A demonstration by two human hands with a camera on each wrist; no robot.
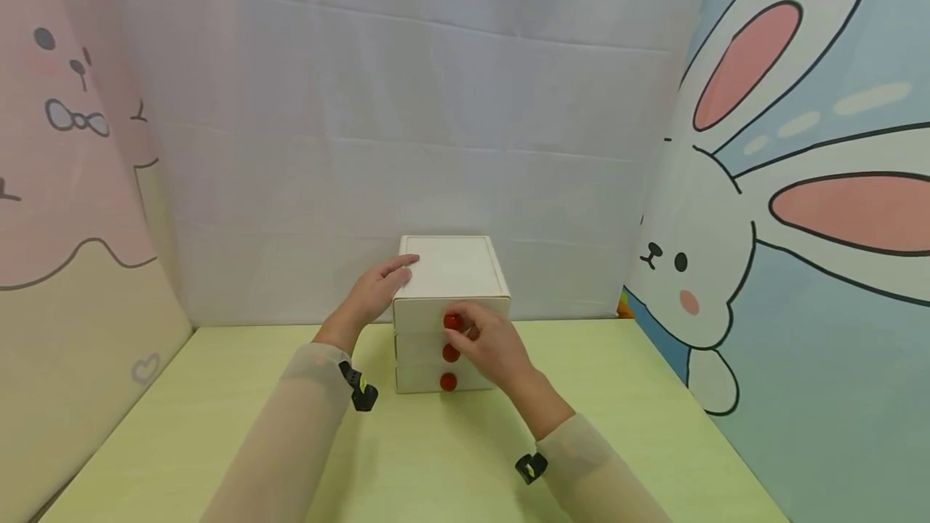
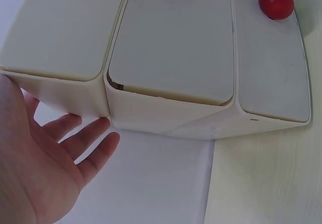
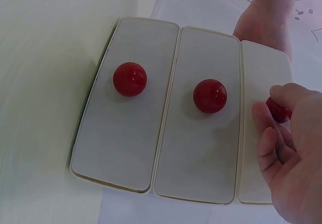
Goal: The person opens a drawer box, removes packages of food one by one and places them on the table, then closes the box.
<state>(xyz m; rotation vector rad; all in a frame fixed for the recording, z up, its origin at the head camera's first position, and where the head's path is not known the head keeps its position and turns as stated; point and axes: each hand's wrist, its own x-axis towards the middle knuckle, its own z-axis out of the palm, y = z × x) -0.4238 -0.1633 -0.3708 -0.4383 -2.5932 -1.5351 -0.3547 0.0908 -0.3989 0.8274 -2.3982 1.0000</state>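
Note:
A small white chest of drawers (image 1: pixel 454 266) stands on the table, three drawers stacked with a round red knob on each front. My left hand (image 1: pixel 369 295) rests against the chest's upper left side, and its fingers lie loosely extended in the left wrist view. With thumb and fingers, my right hand (image 3: pixel 297 148) pinches the top drawer's knob (image 3: pixel 278 111), which it partly covers. Below it are the middle knob (image 3: pixel 210 96) and the bottom knob (image 3: pixel 130 79), both untouched. All three drawers look pushed in.
The pale yellow-green table (image 1: pixel 240 410) extends on both sides of the chest. Behind it hangs a white curtain (image 1: pixel 392 103). A pink and cream cartoon panel (image 1: pixel 65 184) stands on the left, a blue rabbit panel (image 1: pixel 814 394) on the right.

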